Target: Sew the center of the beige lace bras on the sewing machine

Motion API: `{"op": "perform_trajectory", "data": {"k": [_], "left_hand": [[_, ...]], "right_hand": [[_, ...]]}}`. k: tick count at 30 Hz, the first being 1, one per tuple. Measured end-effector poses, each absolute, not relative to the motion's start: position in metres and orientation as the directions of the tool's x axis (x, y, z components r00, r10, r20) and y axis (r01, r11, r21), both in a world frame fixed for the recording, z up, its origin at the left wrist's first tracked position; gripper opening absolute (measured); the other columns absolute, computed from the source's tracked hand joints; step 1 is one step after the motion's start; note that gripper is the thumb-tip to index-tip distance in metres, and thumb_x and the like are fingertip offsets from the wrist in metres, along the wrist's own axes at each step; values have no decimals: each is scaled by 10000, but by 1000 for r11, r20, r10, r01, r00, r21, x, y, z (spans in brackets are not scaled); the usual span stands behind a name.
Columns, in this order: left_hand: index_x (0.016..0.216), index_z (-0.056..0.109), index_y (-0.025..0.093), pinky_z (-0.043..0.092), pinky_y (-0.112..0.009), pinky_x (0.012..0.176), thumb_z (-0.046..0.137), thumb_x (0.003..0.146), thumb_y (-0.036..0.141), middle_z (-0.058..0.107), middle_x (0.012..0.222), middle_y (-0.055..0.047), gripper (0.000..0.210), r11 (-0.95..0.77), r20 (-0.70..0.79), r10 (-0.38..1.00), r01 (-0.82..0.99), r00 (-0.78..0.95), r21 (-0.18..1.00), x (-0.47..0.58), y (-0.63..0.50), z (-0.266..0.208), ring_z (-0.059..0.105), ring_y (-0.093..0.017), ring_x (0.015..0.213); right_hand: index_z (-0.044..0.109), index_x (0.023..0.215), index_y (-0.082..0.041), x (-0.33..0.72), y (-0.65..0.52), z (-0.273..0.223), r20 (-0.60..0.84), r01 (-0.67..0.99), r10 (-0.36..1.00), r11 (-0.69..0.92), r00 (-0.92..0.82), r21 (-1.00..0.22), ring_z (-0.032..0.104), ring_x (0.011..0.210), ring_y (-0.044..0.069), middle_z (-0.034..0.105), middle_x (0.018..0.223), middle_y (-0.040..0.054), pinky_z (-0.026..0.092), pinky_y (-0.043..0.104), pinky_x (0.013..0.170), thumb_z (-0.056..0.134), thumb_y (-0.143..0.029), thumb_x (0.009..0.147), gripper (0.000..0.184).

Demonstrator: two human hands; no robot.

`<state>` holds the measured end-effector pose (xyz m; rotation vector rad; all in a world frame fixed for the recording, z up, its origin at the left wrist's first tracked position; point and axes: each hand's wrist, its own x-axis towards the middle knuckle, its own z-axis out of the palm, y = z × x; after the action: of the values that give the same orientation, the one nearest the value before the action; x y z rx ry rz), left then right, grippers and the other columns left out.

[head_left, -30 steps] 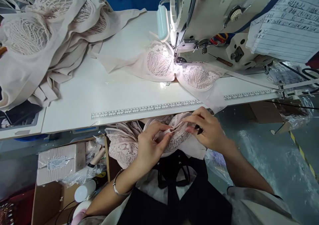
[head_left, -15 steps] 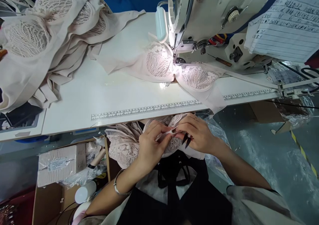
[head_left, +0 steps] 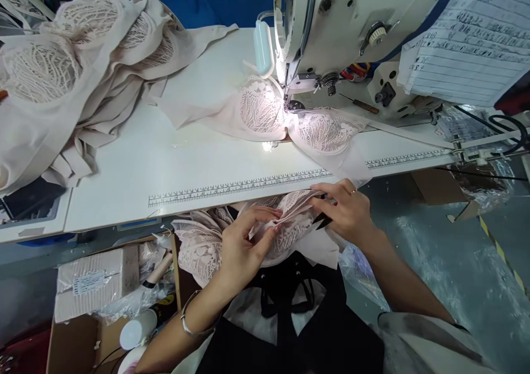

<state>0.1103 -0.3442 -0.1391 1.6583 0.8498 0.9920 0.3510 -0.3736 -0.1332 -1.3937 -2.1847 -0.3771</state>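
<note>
In my lap, just under the table edge, lies a pale pink lace bra, bunched with more lace pieces to its left. My left hand pinches the bra's edge between thumb and fingers. The fingertips of my right hand hold the same edge farther right. Dark pointed thread snips stick out from under my right palm, their handles hidden by it. Another lace bra lies beneath the needle of the sewing machine, lit by its lamp.
A heap of pale bras covers the table's left end. Along the front edge of the white table runs a printed ruler. Below left stands a cardboard box with packages and bottles. Handwritten sheets hang at the upper right.
My right hand has moved right and slightly up along the bra's edge, away from my left hand. The edge is now stretched between them. The view has shifted slightly.
</note>
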Motion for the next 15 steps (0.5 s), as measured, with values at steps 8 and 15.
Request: {"op": "perform_trajectory", "data": {"k": [8,15], "left_hand": [[926,627,209,531,-278,842,606,980,225,716,991,-51,60,-43,64,847,-51,528,998,98,-328,-136,675,-169,951],[863,716,208,529,-248,820,771,860,197,737,942,-31,57,11,27,947,-117,319,993,88,-319,-144,685,-158,909]], "right_hand": [[660,735,-191,363,-373,-119,288,566,868,485,-405,-667,594,742,155,716,792,40,492,285,660,669,-201,940,205],[746,818,-217,398,-382,-98,239,437,924,354,-298,-827,651,755,168,715,782,52,518,285,641,692,-316,945,170]]}}
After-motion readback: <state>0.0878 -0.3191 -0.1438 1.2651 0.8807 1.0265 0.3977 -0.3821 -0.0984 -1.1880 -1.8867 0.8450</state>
